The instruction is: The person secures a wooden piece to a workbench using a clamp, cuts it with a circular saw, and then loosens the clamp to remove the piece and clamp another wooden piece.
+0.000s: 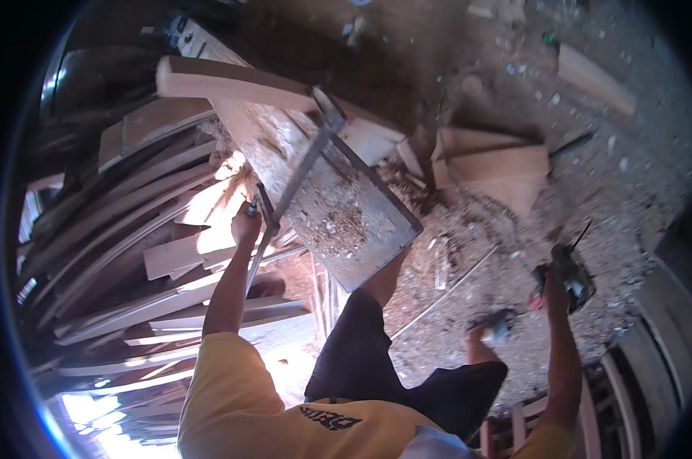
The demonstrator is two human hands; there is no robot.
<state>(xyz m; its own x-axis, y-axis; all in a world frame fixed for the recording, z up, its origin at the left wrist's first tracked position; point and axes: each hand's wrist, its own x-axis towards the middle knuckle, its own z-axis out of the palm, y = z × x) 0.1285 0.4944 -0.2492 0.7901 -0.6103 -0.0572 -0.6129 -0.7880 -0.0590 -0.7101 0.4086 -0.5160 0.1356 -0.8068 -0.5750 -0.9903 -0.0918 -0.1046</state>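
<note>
My left hand (pixel 245 225) is closed around the handle end of a long metal bar clamp (pixel 304 164), left of the workbench. The clamp's far jaw sits over a thick, slightly curved wooden beam (pixel 235 83) that lies across the bench (pixel 376 229). Sawdust and chips cover the bench top. Out to the right, away from the bench, my right hand (pixel 554 289) grips a dark hand-held power tool (pixel 574 277). A thin dark rod points up from this tool; its exact kind is unclear.
Stacked curved boards (pixel 131 199) fill the left side. Wood pieces (pixel 491 164) lie on the floor right of the bench, with another offcut (pixel 594 76) farther off. Chips litter the ground. More curved wooden parts (pixel 629 398) stand at the lower right.
</note>
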